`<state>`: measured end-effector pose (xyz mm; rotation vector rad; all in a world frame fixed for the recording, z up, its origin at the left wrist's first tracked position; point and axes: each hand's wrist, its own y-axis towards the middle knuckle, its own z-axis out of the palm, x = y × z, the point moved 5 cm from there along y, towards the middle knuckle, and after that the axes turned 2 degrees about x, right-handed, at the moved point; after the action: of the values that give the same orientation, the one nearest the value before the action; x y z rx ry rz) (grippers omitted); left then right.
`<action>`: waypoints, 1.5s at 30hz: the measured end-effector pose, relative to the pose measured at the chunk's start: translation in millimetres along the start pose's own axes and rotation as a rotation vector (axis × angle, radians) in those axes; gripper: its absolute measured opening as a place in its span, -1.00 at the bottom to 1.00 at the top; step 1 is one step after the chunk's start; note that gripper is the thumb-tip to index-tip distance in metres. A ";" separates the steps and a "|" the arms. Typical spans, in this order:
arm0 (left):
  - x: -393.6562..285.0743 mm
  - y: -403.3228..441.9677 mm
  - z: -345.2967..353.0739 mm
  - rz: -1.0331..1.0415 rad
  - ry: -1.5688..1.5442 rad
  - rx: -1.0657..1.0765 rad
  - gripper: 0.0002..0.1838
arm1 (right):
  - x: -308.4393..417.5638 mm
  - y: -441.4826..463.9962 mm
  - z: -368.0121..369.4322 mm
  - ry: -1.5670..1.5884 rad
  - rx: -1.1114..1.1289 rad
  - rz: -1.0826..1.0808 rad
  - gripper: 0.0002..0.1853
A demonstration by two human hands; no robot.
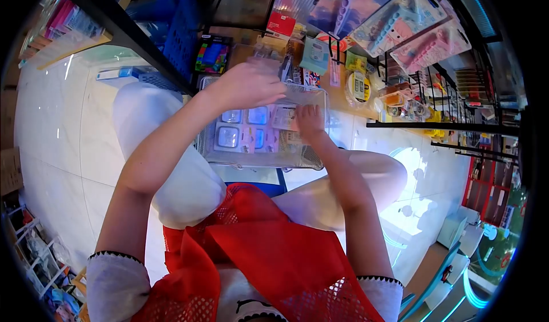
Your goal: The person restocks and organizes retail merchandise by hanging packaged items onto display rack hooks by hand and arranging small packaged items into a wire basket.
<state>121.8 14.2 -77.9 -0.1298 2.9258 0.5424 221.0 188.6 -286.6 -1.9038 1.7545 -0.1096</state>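
Observation:
A wire-mesh basket (257, 163) sits between my knees. In its left part lie several blister packs (228, 137) with pale square items on pink-grey cards. My right hand (310, 122) is inside the basket on the right, its fingers bent against the edge of a flat, clear-wrapped packet (284, 117). Above the basket's far left rim hangs my left hand (249, 86), close to the shelf goods. Blur and the back of the hand partly hide its fingers, so I cannot make out anything in them.
Beyond the basket, a shelf holds a teal box (316, 54), a round yellow-and-white pack (358, 87) and a dark, colourful pack (211, 54). Carded goods (397, 22) hang at upper right. A black post (134, 42) and blue crate (177, 36) stand at left.

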 end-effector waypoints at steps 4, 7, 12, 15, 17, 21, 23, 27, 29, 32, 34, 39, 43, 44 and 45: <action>3.7 -4.5 10.7 -0.056 -0.063 0.101 -0.82 | -0.5 0.6 -44.3 0.318 0.180 -0.036 -0.81; 7.3 -9.6 19.9 -0.069 -0.045 0.059 -0.70 | -11.7 -7.2 -96.7 0.197 -0.277 -0.069 -0.84; 5.1 -18.0 30.6 -0.221 -0.190 0.165 -0.50 | -35.8 -52.2 -177.1 0.955 -0.315 -0.138 -0.87; -10.8 -7.5 25.8 -0.407 -0.662 0.475 -0.46 | -50.0 -74.2 -180.9 1.439 -0.348 -0.047 -0.84; -18.7 -2.3 26.2 -0.398 -1.003 0.484 -0.47 | -61.4 -79.9 -173.7 1.597 -0.364 -0.002 -0.76; -12.1 -0.9 30.2 -0.475 -1.316 0.109 -0.56 | -67.6 -85.4 -179.2 2.270 -0.502 -0.196 -0.61; -1.5 -1.6 30.4 -0.583 -1.403 0.012 -0.57 | -58.2 -85.3 -176.9 2.323 -0.532 -0.214 -0.62; 4.7 1.5 22.0 -0.697 -1.508 -0.022 -0.54 | -41.9 -79.4 -171.0 2.384 -0.472 -0.195 -0.63; 3.9 1.9 17.2 -0.659 -1.498 -0.051 -0.52 | -32.6 -70.7 -158.0 2.545 -0.489 -0.168 -0.66; 3.2 1.2 7.9 -0.514 -1.370 -0.060 -0.55 | -14.3 -70.9 -162.2 2.650 -0.446 -0.087 -0.67; 6.0 1.7 3.9 -0.504 -1.357 -0.026 -0.62 | -11.3 -75.2 -168.8 2.595 -0.442 -0.119 -0.64; 22.9 -0.9 -22.6 -0.635 -1.226 -0.261 -0.67 | -14.4 -73.8 -210.2 2.445 -0.722 -0.158 -0.75; 45.9 -0.7 -106.7 -0.552 -1.089 -0.724 -0.68 | -31.7 -66.2 -308.6 1.843 -1.036 -0.245 -0.71; 59.4 -2.8 -125.6 -0.575 -1.066 -0.755 -0.68 | -30.6 -63.6 -339.3 1.818 -1.125 -0.316 -0.72; 69.7 -1.1 -142.8 -0.595 -1.037 -0.871 -0.68 | -29.9 -56.5 -362.8 1.830 -1.147 -0.342 -0.72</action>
<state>32.8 -42.4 41.0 -0.5760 1.4198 1.2306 118.0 96.9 55.0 -3.3264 2.7442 -1.8103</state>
